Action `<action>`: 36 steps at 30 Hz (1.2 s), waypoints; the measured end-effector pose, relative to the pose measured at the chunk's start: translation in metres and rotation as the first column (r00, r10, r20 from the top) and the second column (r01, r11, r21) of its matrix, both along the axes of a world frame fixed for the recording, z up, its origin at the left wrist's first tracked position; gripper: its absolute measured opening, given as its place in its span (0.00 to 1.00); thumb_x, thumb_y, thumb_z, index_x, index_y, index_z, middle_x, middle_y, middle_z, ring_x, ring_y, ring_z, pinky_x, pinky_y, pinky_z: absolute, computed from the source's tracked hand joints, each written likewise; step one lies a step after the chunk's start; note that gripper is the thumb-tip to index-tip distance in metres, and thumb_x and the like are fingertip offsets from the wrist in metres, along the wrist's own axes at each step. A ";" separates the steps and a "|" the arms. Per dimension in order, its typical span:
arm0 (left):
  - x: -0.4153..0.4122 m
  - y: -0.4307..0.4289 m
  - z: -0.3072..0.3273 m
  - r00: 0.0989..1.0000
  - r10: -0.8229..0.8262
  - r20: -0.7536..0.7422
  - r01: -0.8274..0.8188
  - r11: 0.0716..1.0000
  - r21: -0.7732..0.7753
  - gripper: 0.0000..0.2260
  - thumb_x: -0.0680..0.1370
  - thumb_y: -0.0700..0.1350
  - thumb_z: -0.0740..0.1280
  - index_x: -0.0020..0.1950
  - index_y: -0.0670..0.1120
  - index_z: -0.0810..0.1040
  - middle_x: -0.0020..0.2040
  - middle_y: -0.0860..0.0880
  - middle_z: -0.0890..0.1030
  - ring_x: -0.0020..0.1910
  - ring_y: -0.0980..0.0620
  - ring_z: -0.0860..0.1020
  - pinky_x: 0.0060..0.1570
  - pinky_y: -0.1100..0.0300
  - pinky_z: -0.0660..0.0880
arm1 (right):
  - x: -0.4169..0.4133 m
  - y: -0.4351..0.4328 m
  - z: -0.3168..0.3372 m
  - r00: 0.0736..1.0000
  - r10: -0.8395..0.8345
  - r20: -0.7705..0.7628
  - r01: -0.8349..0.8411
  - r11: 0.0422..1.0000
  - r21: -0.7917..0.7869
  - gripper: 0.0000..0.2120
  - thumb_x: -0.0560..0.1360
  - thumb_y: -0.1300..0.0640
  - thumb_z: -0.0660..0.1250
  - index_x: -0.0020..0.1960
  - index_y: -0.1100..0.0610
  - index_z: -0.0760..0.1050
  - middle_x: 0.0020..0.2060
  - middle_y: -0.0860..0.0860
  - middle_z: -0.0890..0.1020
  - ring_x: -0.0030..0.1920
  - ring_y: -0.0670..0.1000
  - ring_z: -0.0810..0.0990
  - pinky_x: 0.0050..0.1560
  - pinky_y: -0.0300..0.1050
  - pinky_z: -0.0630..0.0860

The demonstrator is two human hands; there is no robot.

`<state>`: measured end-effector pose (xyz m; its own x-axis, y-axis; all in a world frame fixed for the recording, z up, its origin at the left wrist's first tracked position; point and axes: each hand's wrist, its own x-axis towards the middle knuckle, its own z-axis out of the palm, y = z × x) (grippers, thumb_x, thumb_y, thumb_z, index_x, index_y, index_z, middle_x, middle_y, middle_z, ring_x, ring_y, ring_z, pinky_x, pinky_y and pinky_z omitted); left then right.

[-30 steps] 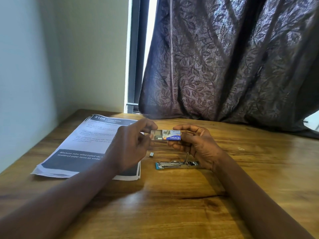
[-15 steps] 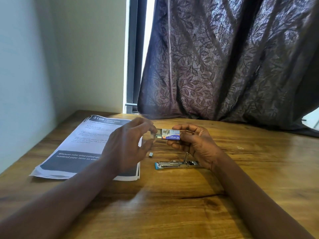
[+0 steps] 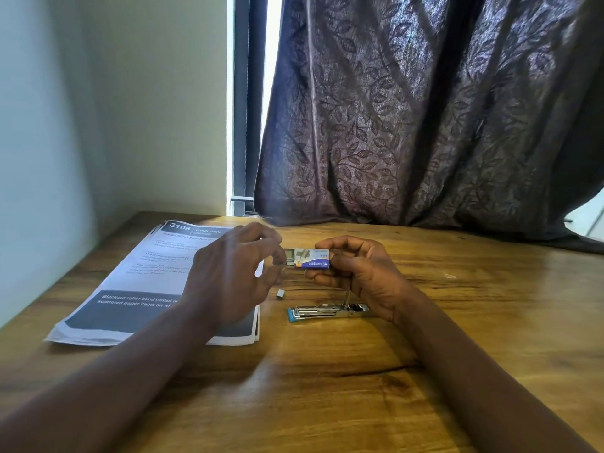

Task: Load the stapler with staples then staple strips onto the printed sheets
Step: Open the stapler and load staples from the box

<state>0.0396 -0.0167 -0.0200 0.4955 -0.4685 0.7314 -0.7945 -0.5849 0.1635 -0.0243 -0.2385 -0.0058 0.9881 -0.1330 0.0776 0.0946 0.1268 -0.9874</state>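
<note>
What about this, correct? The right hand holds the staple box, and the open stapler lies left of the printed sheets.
No: in the head view the open stapler lies right of the printed sheets. The right hand holds the staple box.

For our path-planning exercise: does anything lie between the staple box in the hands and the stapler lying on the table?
Nothing visible does. Only bare table separates the staple box from the stapler; a small silvery piece lies left of that path.

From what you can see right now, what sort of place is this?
Probably a room in a home: a wooden table by a window, a dark leaf-patterned curtain, and printed sheets beside a stapler.
</note>
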 end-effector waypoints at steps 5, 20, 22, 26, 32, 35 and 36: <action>0.000 -0.002 -0.003 0.991 -0.052 -0.123 0.043 0.997 -0.068 0.05 0.75 0.53 0.75 0.47 0.57 0.81 0.58 0.61 0.81 0.52 0.59 0.77 0.42 0.58 0.79 | -0.003 0.002 0.002 1.000 -0.004 -0.012 0.004 1.000 -0.011 0.08 0.79 0.70 0.65 0.55 0.64 0.80 0.50 0.64 0.86 0.51 0.65 0.86 0.51 0.52 0.83; -0.002 -0.008 0.000 0.997 0.061 0.044 -0.068 0.982 0.174 0.09 0.76 0.56 0.73 0.51 0.54 0.86 0.60 0.58 0.81 0.58 0.54 0.77 0.39 0.60 0.72 | -0.003 0.007 -0.002 0.998 -0.036 -0.050 0.035 0.999 -0.024 0.08 0.79 0.70 0.65 0.55 0.65 0.80 0.49 0.63 0.86 0.47 0.60 0.88 0.43 0.46 0.86; -0.001 -0.011 -0.001 0.995 0.080 0.060 -0.090 0.978 0.188 0.10 0.74 0.59 0.74 0.50 0.54 0.86 0.59 0.59 0.82 0.57 0.54 0.78 0.39 0.57 0.75 | -0.002 0.007 -0.004 0.997 -0.057 -0.051 0.056 0.998 -0.014 0.07 0.79 0.70 0.66 0.55 0.65 0.80 0.50 0.64 0.86 0.48 0.61 0.87 0.43 0.47 0.86; 0.002 -0.012 -0.005 0.994 0.069 0.084 -0.084 0.979 0.188 0.10 0.73 0.58 0.75 0.48 0.54 0.84 0.58 0.58 0.82 0.55 0.54 0.79 0.41 0.54 0.78 | -0.002 0.009 -0.005 0.994 -0.092 -0.063 0.090 0.996 -0.024 0.07 0.79 0.70 0.66 0.54 0.65 0.81 0.49 0.63 0.86 0.47 0.60 0.88 0.40 0.44 0.86; 0.004 -0.012 -0.006 0.999 0.011 -0.038 -0.008 0.997 0.083 0.08 0.72 0.55 0.75 0.46 0.56 0.79 0.53 0.59 0.81 0.53 0.56 0.75 0.43 0.57 0.74 | -0.001 0.010 -0.003 0.993 -0.090 -0.070 0.088 0.996 -0.033 0.08 0.77 0.70 0.67 0.55 0.66 0.80 0.48 0.62 0.87 0.46 0.59 0.88 0.38 0.43 0.85; 0.007 -0.011 -0.009 0.973 -0.074 -0.220 0.073 0.997 -0.012 0.10 0.71 0.51 0.78 0.42 0.57 0.77 0.54 0.60 0.79 0.55 0.59 0.75 0.46 0.63 0.73 | 0.000 0.009 -0.004 0.994 -0.078 -0.083 0.073 0.996 -0.059 0.08 0.77 0.70 0.68 0.55 0.66 0.80 0.48 0.62 0.87 0.46 0.58 0.88 0.37 0.43 0.85; 0.009 -0.010 -0.011 0.954 -0.103 -0.280 0.095 0.995 -0.043 0.10 0.70 0.50 0.79 0.41 0.57 0.78 0.54 0.60 0.79 0.55 0.59 0.75 0.46 0.65 0.72 | 0.000 0.008 -0.005 0.994 -0.072 -0.087 0.066 0.995 -0.073 0.08 0.77 0.70 0.68 0.55 0.66 0.80 0.48 0.62 0.87 0.47 0.58 0.88 0.38 0.44 0.85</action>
